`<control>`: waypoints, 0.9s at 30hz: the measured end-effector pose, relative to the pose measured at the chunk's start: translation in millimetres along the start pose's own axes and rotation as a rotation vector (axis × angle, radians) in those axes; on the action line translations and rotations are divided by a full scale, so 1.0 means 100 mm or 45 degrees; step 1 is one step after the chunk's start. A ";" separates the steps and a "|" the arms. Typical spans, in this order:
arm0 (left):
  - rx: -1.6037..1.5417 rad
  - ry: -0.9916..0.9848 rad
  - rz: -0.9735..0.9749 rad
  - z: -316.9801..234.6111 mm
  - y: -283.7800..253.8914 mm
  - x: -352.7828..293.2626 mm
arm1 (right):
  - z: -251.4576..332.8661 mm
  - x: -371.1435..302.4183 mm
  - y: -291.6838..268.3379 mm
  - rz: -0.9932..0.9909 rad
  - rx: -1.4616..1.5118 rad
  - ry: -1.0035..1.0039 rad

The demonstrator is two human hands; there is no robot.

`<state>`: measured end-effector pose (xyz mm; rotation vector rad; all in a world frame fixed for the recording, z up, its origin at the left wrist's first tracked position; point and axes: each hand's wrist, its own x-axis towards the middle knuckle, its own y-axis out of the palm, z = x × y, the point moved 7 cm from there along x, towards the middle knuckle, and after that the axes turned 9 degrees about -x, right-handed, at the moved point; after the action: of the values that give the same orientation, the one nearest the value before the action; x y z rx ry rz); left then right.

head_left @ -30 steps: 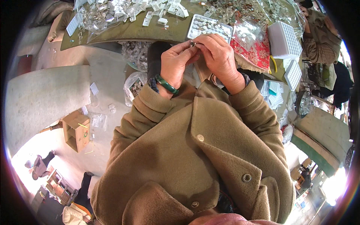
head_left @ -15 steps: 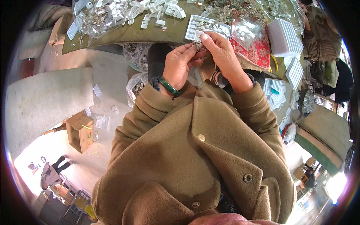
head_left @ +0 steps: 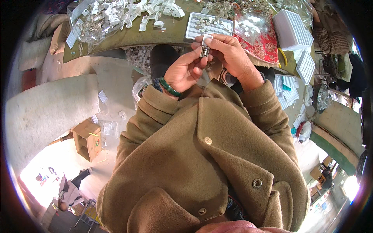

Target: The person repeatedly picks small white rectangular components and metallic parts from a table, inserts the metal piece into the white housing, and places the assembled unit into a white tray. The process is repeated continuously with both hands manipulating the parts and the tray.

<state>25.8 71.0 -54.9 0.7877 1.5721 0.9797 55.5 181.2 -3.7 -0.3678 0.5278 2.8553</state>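
Both hands meet over the near edge of the table, around a small white card (head_left: 207, 37) with a shiny metal piece (head_left: 204, 51) at its lower end. My right hand (head_left: 236, 54) is closed, thumb and fingers pinching the card. My left hand (head_left: 183, 72), below a green bangle (head_left: 171, 87), is closed with its fingertips at the metal piece. What the piece is exactly is too small to tell. Just beyond the hands lies a white tray (head_left: 191, 34) with rows of round hollows, some holding small round discs.
A heap of small white cards (head_left: 155, 7) and a clear plastic bag (head_left: 93, 37) cover the table's far left. Right of the tray are a red patterned cloth (head_left: 264, 50), stacked white trays (head_left: 291, 31) and yellow-handled pliers (head_left: 283, 57). A wooden box (head_left: 87, 139) stands on the floor.
The white card and metal piece have tilted, so more of the metal shows between my hands. My left hand has shifted slightly down and left. The whole view has moved a little.
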 end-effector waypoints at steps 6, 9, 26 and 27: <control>-0.139 -0.027 -0.018 0.09 0.03 0.01 | -0.07 0.04 -0.07 -0.027 -0.164 -0.094; -0.212 0.075 -0.103 0.06 -0.01 0.03 | -0.09 0.02 -0.04 0.026 -0.096 -0.113; 0.003 0.138 -0.057 0.06 0.10 0.04 | -0.06 -0.11 -0.05 -0.022 -0.054 -0.259; 0.024 0.142 -0.056 0.06 0.10 0.04 | -0.08 -0.11 -0.06 -0.027 -0.019 -0.242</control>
<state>30.8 80.6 -48.2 0.7186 1.6900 0.9925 68.9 181.4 -10.1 -0.1015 0.4639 2.8352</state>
